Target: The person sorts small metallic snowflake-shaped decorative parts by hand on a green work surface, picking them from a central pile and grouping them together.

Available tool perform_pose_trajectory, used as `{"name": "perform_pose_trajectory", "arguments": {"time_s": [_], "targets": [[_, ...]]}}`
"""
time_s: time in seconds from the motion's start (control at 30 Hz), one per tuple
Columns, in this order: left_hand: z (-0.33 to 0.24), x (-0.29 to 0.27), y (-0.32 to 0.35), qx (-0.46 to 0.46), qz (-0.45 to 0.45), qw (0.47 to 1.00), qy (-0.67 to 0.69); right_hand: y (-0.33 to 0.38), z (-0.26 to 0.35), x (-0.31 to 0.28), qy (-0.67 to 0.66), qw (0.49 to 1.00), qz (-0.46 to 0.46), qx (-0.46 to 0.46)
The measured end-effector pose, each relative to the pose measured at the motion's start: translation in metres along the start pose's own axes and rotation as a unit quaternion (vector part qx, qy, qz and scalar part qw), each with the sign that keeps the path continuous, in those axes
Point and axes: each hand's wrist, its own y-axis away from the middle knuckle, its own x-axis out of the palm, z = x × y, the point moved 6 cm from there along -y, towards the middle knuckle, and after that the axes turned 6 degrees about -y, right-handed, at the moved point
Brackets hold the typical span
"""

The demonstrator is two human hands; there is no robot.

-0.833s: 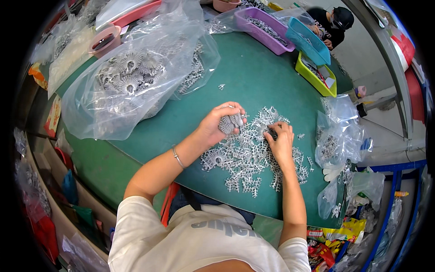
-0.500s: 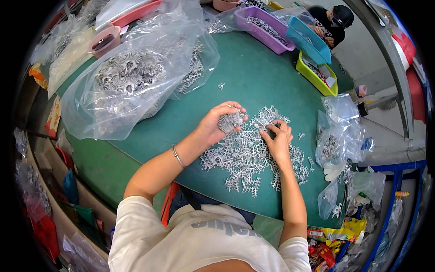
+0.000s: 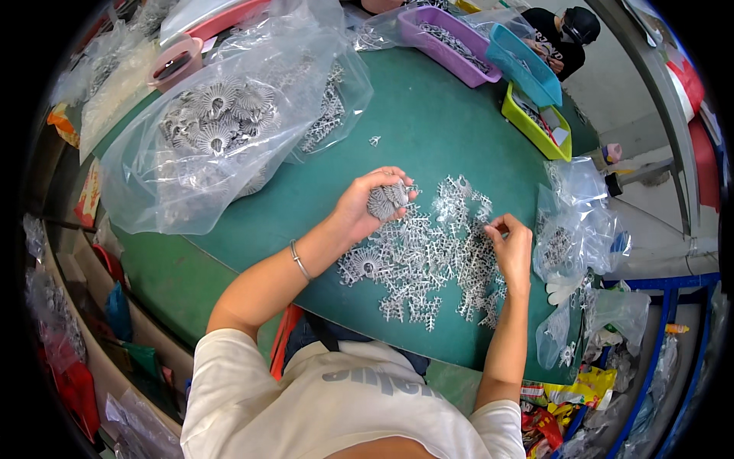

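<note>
My left hand [image 3: 372, 200] is closed around a round bundle of silvery grey plastic parts [image 3: 387, 200], held just above the green table [image 3: 428, 130]. A spread of loose silvery branched parts [image 3: 428, 260] lies on the table between my hands. My right hand [image 3: 511, 246] rests on the right side of that spread, fingertips pinched on one small piece. A single stray part [image 3: 375, 141] lies farther back on the table.
A big clear plastic bag [image 3: 222, 130] full of round silvery bundles sits at the back left. Purple [image 3: 447, 34], blue [image 3: 524, 61] and yellow-green [image 3: 535, 122] trays stand at the back right, with another person [image 3: 562, 34] behind them. Small clear bags [image 3: 573, 229] lie at the right edge.
My right hand has slid right and toward me across the loose parts. My left hand has kept the bundle and shifted slightly.
</note>
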Motion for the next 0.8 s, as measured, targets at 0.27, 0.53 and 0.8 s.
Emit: {"name": "perform_pose_trajectory", "arguments": {"time_s": [0.27, 0.53, 0.8], "targets": [[0.001, 0.000, 0.000, -0.003, -0.001, 1.000, 0.003, 0.001, -0.030, -0.009, -0.255, 0.957, 0.086, 0.109], [0.001, -0.002, -0.003, 0.000, 0.002, 1.000, 0.011, -0.060, -0.077, 0.019, -0.310, 0.941, 0.000, 0.134], [-0.005, -0.004, -0.003, 0.025, -0.001, 0.999, 0.036, -0.079, -0.045, 0.055, 0.096, 0.994, 0.038, 0.020]]}}
